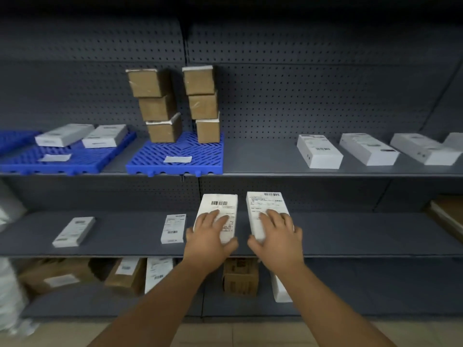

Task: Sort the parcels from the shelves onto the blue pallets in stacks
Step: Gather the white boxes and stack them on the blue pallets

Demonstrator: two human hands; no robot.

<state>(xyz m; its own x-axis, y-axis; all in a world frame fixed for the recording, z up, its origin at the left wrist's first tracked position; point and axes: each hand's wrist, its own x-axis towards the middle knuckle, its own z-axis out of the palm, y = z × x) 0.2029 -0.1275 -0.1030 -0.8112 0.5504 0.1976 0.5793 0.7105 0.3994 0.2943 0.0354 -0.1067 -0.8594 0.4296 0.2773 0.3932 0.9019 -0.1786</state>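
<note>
Parcels | left grip holds left parcel | right grip holds right parcel

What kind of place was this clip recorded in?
Probably a parcel sorting or stock room: grey pegboard-backed shelving, white parcels with barcode labels, and brown boxes stacked on a blue pallet. Each hand grips one white parcel.
</note>
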